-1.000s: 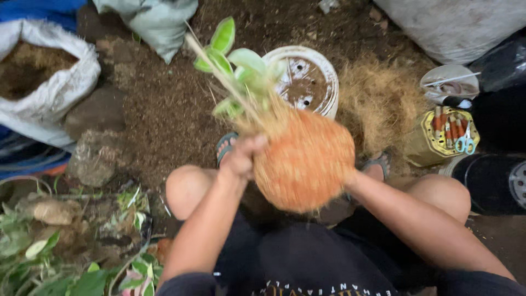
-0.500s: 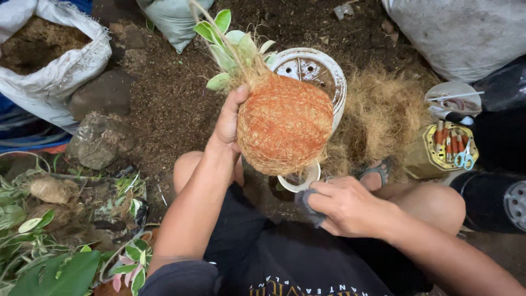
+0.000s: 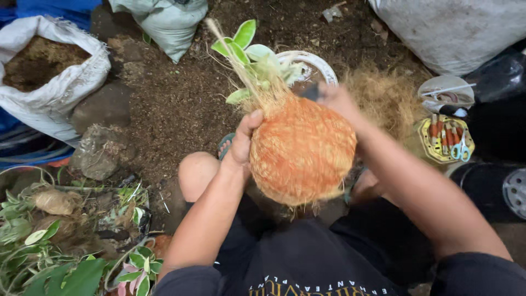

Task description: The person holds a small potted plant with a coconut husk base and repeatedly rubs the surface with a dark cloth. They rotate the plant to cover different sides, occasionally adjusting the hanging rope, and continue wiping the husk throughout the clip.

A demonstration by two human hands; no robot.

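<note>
Two hands hold a fibre-wrapped plant ball [image 3: 302, 151] over the lap: left hand [image 3: 244, 143] cupped against its side, right hand [image 3: 335, 97] closed around something dark at its top. One slip could drop it onto the soil [image 3: 181, 104] beyond, loosening the wrap.

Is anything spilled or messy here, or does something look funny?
Brown soil lies loose all over the ground, and a heap of coconut fibre sprawls beside the white bowl. The plant leans sideways out of the orange-wrapped ball.

White soil sack [image 3: 66, 82] far left (open), grey sack [image 3: 455, 33] top right
</note>
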